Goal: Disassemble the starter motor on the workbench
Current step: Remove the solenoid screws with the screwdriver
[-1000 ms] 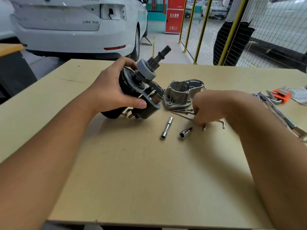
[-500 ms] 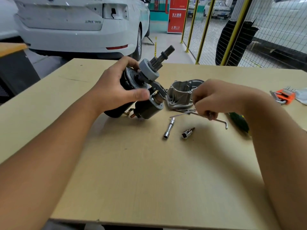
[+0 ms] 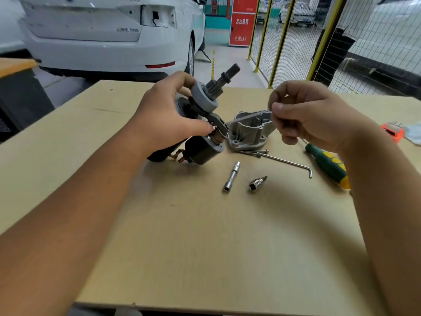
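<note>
A single head-worn camera looks forward and down, close over the counter point(image 3: 205, 258), with both forearms reaching in.

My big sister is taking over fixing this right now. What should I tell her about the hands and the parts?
Left hand grips the starter motor, tilted, its low end on the workbench.
Right hand pinches a thin metal rod, tip at the motor's lever.
Done: the end cover is off, lying behind the motor.
Left: the rest of the motor is still together.

One motor point(image 3: 200, 124), one housing point(image 3: 248, 131), two sockets point(image 3: 231, 176), one hex key point(image 3: 287, 162), one screwdriver point(image 3: 327, 165), two hands point(image 3: 166, 115).
</note>
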### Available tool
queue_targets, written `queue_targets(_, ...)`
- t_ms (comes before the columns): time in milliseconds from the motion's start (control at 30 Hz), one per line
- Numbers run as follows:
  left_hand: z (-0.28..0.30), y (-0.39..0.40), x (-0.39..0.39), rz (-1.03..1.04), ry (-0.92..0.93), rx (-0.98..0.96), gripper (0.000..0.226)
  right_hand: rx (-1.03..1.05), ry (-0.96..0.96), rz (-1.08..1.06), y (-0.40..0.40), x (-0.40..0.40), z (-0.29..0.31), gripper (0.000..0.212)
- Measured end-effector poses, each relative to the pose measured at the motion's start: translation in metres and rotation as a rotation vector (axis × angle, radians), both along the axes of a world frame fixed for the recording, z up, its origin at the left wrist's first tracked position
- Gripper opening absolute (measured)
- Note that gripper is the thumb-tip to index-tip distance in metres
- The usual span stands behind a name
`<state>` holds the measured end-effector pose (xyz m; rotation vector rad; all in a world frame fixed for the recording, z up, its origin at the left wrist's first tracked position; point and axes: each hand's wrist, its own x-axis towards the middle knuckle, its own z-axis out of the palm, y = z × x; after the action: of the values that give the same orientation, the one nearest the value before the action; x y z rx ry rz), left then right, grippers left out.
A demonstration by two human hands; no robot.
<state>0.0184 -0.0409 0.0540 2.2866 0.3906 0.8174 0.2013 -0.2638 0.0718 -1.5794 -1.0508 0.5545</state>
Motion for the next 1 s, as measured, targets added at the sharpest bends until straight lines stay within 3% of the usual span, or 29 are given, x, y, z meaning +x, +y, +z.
queue_targets(200,-0.001,-0.006,0.003,-0.013,-0.026,-0.011,0.06,-0.123,-0.191,-0.023,0.0,0.0,0.001,0.018)
queue_targets(300,-0.001,-0.005,0.002,-0.039,0.014,-0.038,0.07,-0.166,-0.3,-0.033,0.002,-0.006,0.002,0.016)
queue_targets(467,-0.002,-0.004,0.003,-0.038,0.019,-0.107,0.064,-0.026,-0.213,0.016,0.002,-0.011,0.006,0.013)
queue_targets(1000,-0.001,-0.003,0.002,-0.071,0.044,-0.202,0.061,-0.04,-0.729,-0.079,0.022,-0.042,0.005,0.006)
